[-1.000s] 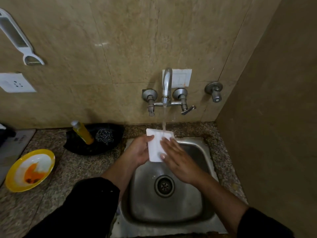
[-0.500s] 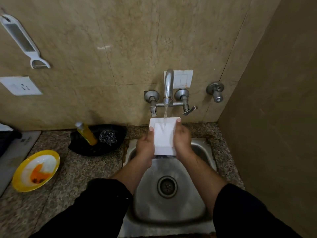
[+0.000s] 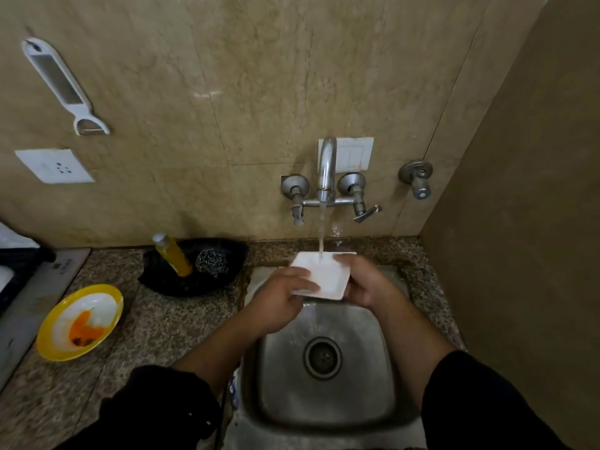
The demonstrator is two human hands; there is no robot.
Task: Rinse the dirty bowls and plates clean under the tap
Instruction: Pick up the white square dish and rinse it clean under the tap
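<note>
Small white square plate (image 3: 328, 276), gripped by left hand (image 3: 279, 300) and right hand (image 3: 367, 282), has tipped flatter under the stream from the steel wall tap (image 3: 326, 167); rinse ongoing.

Plate (image 3: 328, 276) under tap (image 3: 326, 170), over sink (image 3: 383, 381); bowl (image 3: 81, 323) far left.

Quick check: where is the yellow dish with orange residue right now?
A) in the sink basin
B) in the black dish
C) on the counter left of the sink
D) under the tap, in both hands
C: the yellow dish lies on the counter left of the sink; the left hand and right hand hold a white square plate under the tap.
</note>
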